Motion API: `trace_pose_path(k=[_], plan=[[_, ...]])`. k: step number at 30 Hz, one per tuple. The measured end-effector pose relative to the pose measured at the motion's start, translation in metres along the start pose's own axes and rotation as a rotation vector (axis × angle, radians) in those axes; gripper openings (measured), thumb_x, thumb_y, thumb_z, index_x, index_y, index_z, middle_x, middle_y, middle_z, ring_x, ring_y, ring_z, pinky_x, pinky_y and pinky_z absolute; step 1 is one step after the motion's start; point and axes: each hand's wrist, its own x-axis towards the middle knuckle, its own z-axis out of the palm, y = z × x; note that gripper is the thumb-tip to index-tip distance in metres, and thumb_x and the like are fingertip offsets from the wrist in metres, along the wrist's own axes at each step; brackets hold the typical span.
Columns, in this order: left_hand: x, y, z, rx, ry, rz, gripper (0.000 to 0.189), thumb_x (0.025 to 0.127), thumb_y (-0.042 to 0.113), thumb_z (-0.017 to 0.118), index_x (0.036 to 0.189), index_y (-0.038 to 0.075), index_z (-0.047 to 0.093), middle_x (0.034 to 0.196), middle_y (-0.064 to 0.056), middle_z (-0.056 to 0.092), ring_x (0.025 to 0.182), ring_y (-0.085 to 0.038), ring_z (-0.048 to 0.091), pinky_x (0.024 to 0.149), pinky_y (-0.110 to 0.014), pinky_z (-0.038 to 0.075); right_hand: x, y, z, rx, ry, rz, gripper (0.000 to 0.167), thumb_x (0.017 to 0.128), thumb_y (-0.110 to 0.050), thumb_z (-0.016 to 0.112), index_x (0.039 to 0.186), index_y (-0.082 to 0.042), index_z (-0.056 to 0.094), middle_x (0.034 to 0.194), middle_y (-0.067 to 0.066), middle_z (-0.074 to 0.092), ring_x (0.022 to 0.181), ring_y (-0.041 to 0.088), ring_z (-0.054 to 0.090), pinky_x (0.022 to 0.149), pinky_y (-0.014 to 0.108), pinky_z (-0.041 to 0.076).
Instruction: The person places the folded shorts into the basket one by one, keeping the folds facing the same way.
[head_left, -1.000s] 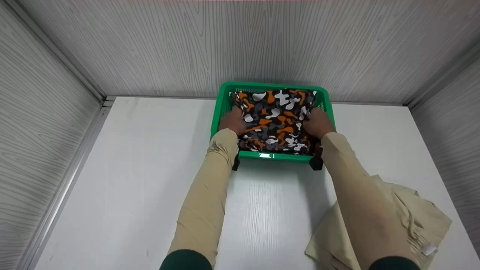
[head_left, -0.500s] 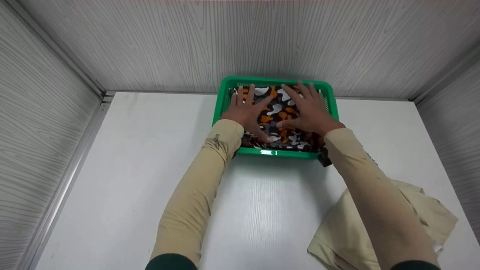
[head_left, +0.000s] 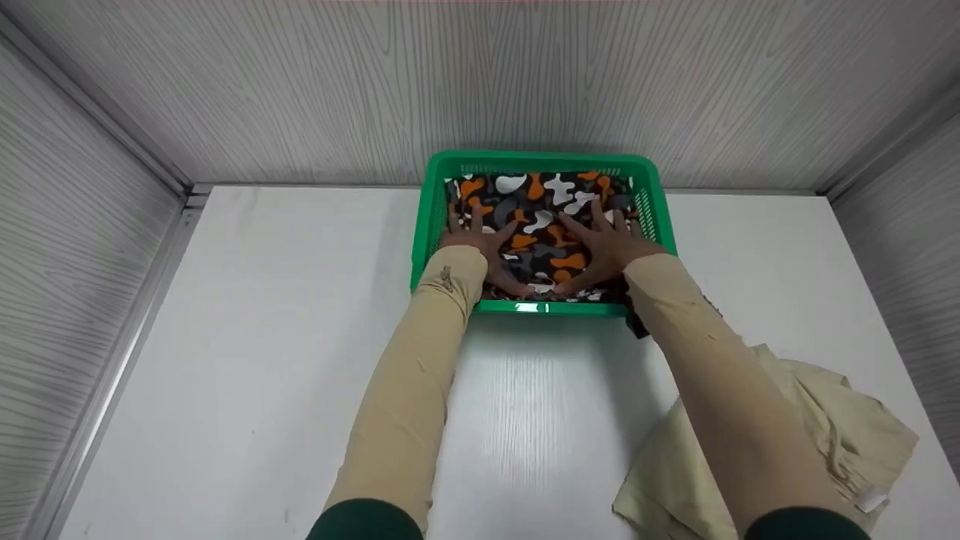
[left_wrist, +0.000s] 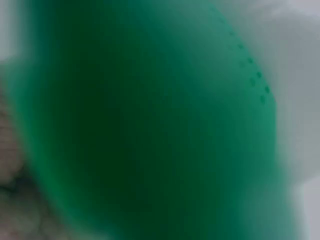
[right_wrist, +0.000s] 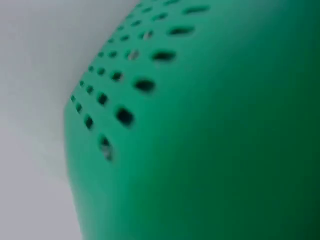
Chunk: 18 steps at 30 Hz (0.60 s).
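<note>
A folded camouflage cloth (head_left: 538, 225) in black, orange, grey and white lies inside a green plastic basket (head_left: 555, 308). My left hand (head_left: 484, 251) rests on the cloth's left part, fingers spread. On its right part lies my right hand (head_left: 609, 247), with fingers spread as well and the thumb toward the near edge. Both wrist views are filled by the outside of the basket close up: the perforated wall (right_wrist: 132, 165) on the right, and a blurred green wall (left_wrist: 150, 125) on the left, so neither hand's fingers show there.
A crumpled beige garment (head_left: 862, 427) with a white tag lies on the white table (head_left: 247, 360) at the lower right, partly under my right forearm. A wood-grain panel (head_left: 525, 82) stands just behind the basket, with side panels left and right.
Both hands went from curled at the cloth's sides to spread flat on its top. They have since slid a little nearer to me, and the far part of the cloth shows again.
</note>
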Motion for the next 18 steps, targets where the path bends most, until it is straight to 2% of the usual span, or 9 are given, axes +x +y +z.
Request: trace_pose_path(k=[3, 7, 10, 13, 18], plan=[[0.002, 0.000, 0.006, 0.005, -0.012, -0.020, 0.110, 0.078, 0.075, 0.069, 0.164, 0.034, 0.013, 0.169, -0.019, 0.000, 0.151, -0.050, 0.006, 0.118, -0.052, 0.030, 0.002, -0.001, 0.008, -0.007, -0.050, 0.042, 0.120, 0.078, -0.072, 0.073, 0.164, -0.032, 0.001, 0.167, 0.017, -0.016, 0.150, 0.049, -0.011, 0.112, 0.074, 0.014], [0.010, 0.004, 0.012, 0.030, -0.048, -0.038, 0.112, 0.076, 0.079, 0.067, 0.164, 0.035, 0.012, 0.169, -0.017, 0.005, 0.149, -0.043, 0.024, 0.116, -0.048, 0.034, 0.002, 0.003, 0.018, -0.018, -0.083, 0.071, 0.116, 0.081, -0.075, 0.067, 0.165, -0.029, 0.001, 0.168, 0.018, -0.013, 0.151, 0.048, -0.009, 0.114, 0.072, 0.014], [0.013, 0.007, 0.017, 0.040, -0.051, -0.022, 0.112, 0.077, 0.079, 0.066, 0.164, 0.035, 0.013, 0.168, -0.018, 0.008, 0.146, -0.038, 0.033, 0.115, -0.046, 0.034, 0.002, 0.008, 0.025, -0.030, -0.083, 0.083, 0.112, 0.084, -0.075, 0.063, 0.165, -0.028, -0.001, 0.167, 0.019, -0.013, 0.151, 0.048, -0.010, 0.116, 0.070, 0.011], [0.018, 0.007, 0.020, 0.058, -0.044, -0.018, 0.112, 0.076, 0.081, 0.065, 0.164, 0.035, 0.013, 0.168, -0.017, 0.009, 0.145, -0.036, 0.035, 0.116, -0.046, 0.033, 0.005, 0.010, 0.028, -0.051, -0.062, 0.094, 0.110, 0.086, -0.074, 0.061, 0.165, -0.028, -0.001, 0.167, 0.019, -0.012, 0.151, 0.048, -0.009, 0.116, 0.069, 0.011], [0.015, 0.001, 0.020, 0.088, -0.022, -0.020, 0.103, 0.083, 0.074, 0.063, 0.164, 0.033, 0.014, 0.168, -0.020, 0.011, 0.144, -0.037, 0.036, 0.118, -0.048, 0.030, 0.014, 0.006, 0.030, -0.098, -0.036, 0.060, 0.107, 0.088, -0.072, 0.060, 0.165, -0.028, 0.000, 0.168, 0.019, -0.010, 0.152, 0.047, -0.006, 0.120, 0.063, 0.010]])
